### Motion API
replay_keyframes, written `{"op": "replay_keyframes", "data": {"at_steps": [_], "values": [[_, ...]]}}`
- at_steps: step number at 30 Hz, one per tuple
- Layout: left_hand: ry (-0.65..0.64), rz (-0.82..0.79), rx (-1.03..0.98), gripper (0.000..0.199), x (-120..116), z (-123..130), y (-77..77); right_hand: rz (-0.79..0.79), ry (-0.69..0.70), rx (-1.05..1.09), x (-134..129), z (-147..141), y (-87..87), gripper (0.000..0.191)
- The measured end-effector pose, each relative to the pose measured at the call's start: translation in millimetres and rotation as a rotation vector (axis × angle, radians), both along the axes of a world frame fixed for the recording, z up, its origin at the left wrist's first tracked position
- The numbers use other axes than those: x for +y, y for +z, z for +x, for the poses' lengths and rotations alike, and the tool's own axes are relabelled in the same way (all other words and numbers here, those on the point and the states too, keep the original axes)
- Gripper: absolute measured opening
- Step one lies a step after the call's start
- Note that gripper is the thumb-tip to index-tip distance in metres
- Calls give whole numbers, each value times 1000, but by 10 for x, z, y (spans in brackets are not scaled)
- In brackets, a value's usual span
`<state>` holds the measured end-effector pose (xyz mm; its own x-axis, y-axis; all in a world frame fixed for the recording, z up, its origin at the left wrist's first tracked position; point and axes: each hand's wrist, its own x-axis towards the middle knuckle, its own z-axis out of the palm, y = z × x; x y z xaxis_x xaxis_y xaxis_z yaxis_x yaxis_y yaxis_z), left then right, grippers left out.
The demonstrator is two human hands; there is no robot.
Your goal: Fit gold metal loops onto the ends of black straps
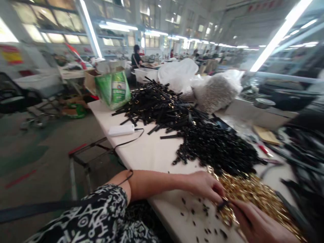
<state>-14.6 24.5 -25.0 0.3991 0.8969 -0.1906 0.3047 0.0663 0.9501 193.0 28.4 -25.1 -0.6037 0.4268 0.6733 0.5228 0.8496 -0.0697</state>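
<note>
The fingertips of the left hand (206, 185) and the right hand (257, 221) meet over the near part of the table (141, 148), both pinching a small black piece (222, 204) between them — blur hides its exact shape. Just under and beside the fingers lies a heap of shiny gold pieces (260, 194), spreading along the right hand's far side. Small black bits (206, 231) are scattered on the pale tabletop, near the left forearm. Beyond the gold, touching it, sits a mound of glossy black parts (217, 148); farther off, black straps (157, 104) with gold fittings are piled up. A white box (121, 130) with a dark cable lies near the table's left edge, with a green bag (113, 89) behind it.
</note>
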Motion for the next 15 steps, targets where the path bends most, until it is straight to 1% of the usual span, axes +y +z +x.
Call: {"op": "replay_keyframes", "data": {"at_steps": [1, 2, 4, 5, 6, 8, 11, 13, 15], "values": [[32, 24, -20, 13, -50, -17, 27, 29, -36, -37, -47, 39, 67, 23], [61, 14, -77, 12, -82, -29, 43, 34, -81, -30, -82, 52, 129, 19], [153, -57, -219, 7, -104, -30, 67, 38, -123, 63, -119, 34, 217, 14], [205, -74, -286, 7, -105, -20, 83, 1, -153, 112, -130, 13, 239, 10], [241, -102, -340, 8, -104, -5, 103, -68, -171, 128, -142, -10, 247, 10], [276, -129, -407, 11, -114, 29, 146, -258, -182, 100, -175, -63, 233, 14], [269, -122, -435, 14, -151, 77, 178, -546, -156, 113, -226, -146, 172, 19], [262, -100, -431, 15, -176, 104, 166, -671, -119, 211, -238, -189, 132, 22], [257, -85, -420, 18, -195, 127, 140, -742, -58, 334, -231, -213, 101, 23]]}}
